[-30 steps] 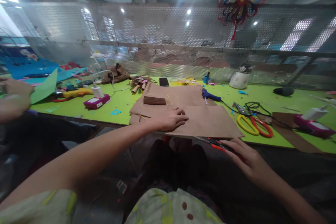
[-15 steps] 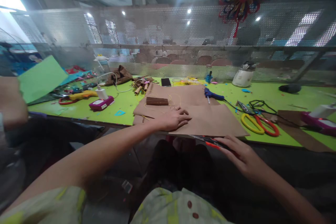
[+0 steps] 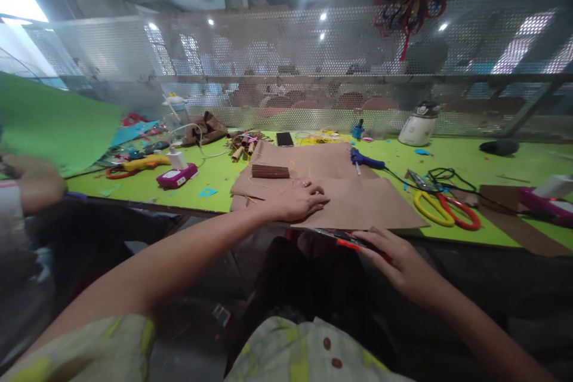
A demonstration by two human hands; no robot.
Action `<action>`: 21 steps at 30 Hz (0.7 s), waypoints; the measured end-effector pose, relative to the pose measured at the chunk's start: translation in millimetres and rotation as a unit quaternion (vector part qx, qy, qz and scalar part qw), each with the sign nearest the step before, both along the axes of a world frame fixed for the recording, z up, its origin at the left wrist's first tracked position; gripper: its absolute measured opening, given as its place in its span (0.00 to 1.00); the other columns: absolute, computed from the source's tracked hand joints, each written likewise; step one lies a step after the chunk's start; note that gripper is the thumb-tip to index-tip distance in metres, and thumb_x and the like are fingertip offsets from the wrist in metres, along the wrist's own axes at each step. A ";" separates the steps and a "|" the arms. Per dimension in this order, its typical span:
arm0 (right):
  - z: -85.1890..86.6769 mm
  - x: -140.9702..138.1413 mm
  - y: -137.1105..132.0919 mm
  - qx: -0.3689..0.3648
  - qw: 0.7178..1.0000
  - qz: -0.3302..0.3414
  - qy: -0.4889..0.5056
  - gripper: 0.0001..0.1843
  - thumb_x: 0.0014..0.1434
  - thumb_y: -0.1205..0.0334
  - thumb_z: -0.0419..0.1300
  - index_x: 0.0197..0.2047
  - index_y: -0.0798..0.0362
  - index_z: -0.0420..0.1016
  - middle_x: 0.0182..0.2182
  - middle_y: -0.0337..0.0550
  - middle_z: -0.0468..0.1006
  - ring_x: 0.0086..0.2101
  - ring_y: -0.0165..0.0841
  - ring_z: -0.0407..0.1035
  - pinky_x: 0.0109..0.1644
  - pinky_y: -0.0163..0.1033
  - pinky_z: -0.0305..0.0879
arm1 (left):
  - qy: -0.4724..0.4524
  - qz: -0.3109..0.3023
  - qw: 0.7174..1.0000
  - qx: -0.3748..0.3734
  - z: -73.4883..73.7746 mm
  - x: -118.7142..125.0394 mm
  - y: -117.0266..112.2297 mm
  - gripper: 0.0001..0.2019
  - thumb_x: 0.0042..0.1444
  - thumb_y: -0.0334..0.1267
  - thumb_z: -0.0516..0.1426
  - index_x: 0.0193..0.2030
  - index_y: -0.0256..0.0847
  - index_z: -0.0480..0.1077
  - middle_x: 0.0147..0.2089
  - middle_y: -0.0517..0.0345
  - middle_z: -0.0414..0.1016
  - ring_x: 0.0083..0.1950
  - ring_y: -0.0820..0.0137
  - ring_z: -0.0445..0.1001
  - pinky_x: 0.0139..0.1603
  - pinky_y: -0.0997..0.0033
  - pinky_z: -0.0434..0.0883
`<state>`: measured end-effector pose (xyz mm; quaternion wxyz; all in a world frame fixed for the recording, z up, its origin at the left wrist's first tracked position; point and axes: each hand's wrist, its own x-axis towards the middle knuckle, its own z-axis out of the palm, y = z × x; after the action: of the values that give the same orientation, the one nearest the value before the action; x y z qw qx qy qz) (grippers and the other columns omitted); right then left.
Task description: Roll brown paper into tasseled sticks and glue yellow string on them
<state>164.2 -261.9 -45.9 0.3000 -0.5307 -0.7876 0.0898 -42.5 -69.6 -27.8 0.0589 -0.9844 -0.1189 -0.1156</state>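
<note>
My left hand point(image 3: 301, 202) lies on a sheet of brown paper point(image 3: 358, 206), pressing it to the table with fingers stretched out and holding nothing. At the sheet's near edge, my right hand point(image 3: 398, 259) grips scissors point(image 3: 351, 243) with red and black handles. Their blades point left along the paper's edge, partly hidden beneath it. Just beyond my left hand, a dark brown ridged paper piece point(image 3: 270, 172) with yellow string rests on more brown paper point(image 3: 308, 158).
A blue glue gun point(image 3: 367, 159) lies on the paper's far right. Large yellow-and-red scissors point(image 3: 441, 210) and a black cable are farther right. To the left are a purple power socket point(image 3: 177, 176) and a yellow glue gun point(image 3: 145, 162). Another person's arm point(image 3: 38, 182) is beside green paper point(image 3: 54, 125).
My right hand and the scissors have shifted left along the paper's near edge. My left hand stays on the sheet. At the left, the other person's green paper has moved left and nearer.
</note>
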 end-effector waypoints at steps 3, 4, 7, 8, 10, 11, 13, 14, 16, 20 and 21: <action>-0.2 -4.6 1.8 -0.006 1.000 0.005 0.002 0.17 0.63 0.60 0.48 0.53 0.49 0.68 0.43 0.48 0.74 0.44 0.36 0.70 0.47 0.40 0.68 | 0.014 -0.006 1.000 0.015 1.3 0.7 -0.5 0.19 0.64 0.43 0.42 0.56 0.43 0.65 0.52 0.49 0.66 0.49 0.64 0.62 0.53 0.61 0.58; -0.4 -5.6 2.2 -0.009 1.000 0.007 0.001 0.17 0.64 0.60 0.47 0.53 0.49 0.68 0.43 0.48 0.74 0.44 0.35 0.70 0.47 0.40 0.68 | 0.019 -0.009 1.000 0.021 1.7 1.0 -0.6 0.19 0.64 0.43 0.42 0.56 0.43 0.65 0.52 0.48 0.66 0.49 0.64 0.62 0.53 0.61 0.58; -0.3 -9.8 3.0 -0.003 1.000 0.009 -0.001 0.16 0.64 0.60 0.48 0.53 0.48 0.68 0.45 0.48 0.73 0.45 0.36 0.69 0.46 0.40 0.68 | 0.027 -0.014 0.999 0.036 1.9 2.0 0.1 0.19 0.64 0.43 0.42 0.56 0.43 0.64 0.51 0.48 0.66 0.49 0.64 0.62 0.53 0.61 0.58; 0.2 -12.5 3.4 -0.001 1.000 0.010 0.001 0.16 0.64 0.60 0.48 0.53 0.48 0.68 0.46 0.49 0.72 0.46 0.37 0.69 0.47 0.40 0.68 | 0.028 -0.014 0.999 0.040 1.5 2.2 0.4 0.19 0.64 0.43 0.41 0.56 0.44 0.64 0.51 0.48 0.66 0.49 0.64 0.62 0.52 0.61 0.58; 2.2 -20.8 4.1 -0.013 1.000 0.023 0.012 0.16 0.64 0.61 0.47 0.53 0.49 0.68 0.46 0.48 0.72 0.46 0.36 0.68 0.48 0.40 0.67 | 0.026 -0.016 0.998 0.046 0.5 2.3 1.0 0.19 0.64 0.43 0.41 0.56 0.43 0.64 0.51 0.49 0.66 0.49 0.64 0.62 0.52 0.61 0.58; 3.7 -26.0 4.2 -0.026 0.999 0.034 0.018 0.16 0.64 0.61 0.47 0.53 0.49 0.67 0.45 0.48 0.72 0.44 0.35 0.69 0.47 0.39 0.67 | 0.024 -0.016 0.998 0.050 0.2 2.2 1.1 0.19 0.64 0.43 0.42 0.56 0.43 0.64 0.51 0.49 0.66 0.49 0.63 0.62 0.52 0.61 0.58; 7.0 -36.0 2.9 -0.054 0.997 0.058 0.019 0.17 0.65 0.61 0.46 0.53 0.50 0.67 0.42 0.48 0.71 0.41 0.34 0.69 0.46 0.39 0.67 | 0.023 -0.016 0.998 0.054 0.4 1.8 0.4 0.19 0.64 0.43 0.42 0.56 0.43 0.64 0.51 0.49 0.66 0.48 0.63 0.62 0.51 0.61 0.59; 8.5 -39.2 0.9 -0.066 0.996 0.065 0.013 0.17 0.65 0.60 0.46 0.53 0.50 0.67 0.41 0.47 0.71 0.40 0.33 0.69 0.45 0.39 0.67 | 0.023 -0.015 0.998 0.056 0.8 1.7 -0.2 0.19 0.64 0.43 0.42 0.56 0.43 0.64 0.51 0.49 0.66 0.48 0.63 0.62 0.51 0.61 0.59; 10.5 -38.0 -6.7 -0.085 0.994 0.066 -0.006 0.17 0.65 0.59 0.46 0.54 0.49 0.67 0.41 0.47 0.71 0.39 0.33 0.69 0.45 0.39 0.68 | 0.027 -0.013 0.998 0.057 2.1 1.6 -1.7 0.18 0.64 0.42 0.42 0.56 0.43 0.64 0.51 0.48 0.66 0.47 0.63 0.62 0.50 0.62 0.59; 13.0 1.6 -31.1 -0.091 0.994 0.046 -0.045 0.17 0.63 0.58 0.49 0.54 0.42 0.67 0.46 0.45 0.72 0.45 0.36 0.69 0.46 0.38 0.68 | 0.028 -0.017 0.998 0.054 4.9 1.4 -3.6 0.19 0.64 0.42 0.42 0.56 0.42 0.64 0.51 0.48 0.67 0.46 0.64 0.63 0.50 0.63 0.59; 14.6 17.4 -36.1 -0.087 0.994 0.035 -0.052 0.17 0.62 0.57 0.50 0.54 0.41 0.68 0.46 0.44 0.73 0.47 0.37 0.69 0.47 0.39 0.68 | 0.026 -0.017 0.998 0.048 5.8 1.0 -3.7 0.19 0.64 0.42 0.42 0.56 0.42 0.65 0.51 0.48 0.67 0.46 0.64 0.63 0.50 0.63 0.59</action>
<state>181.6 -298.1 -31.3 0.2083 -0.5308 -0.8093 0.1411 -41.4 -73.3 -22.0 0.1073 -0.9849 -0.0949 -0.0968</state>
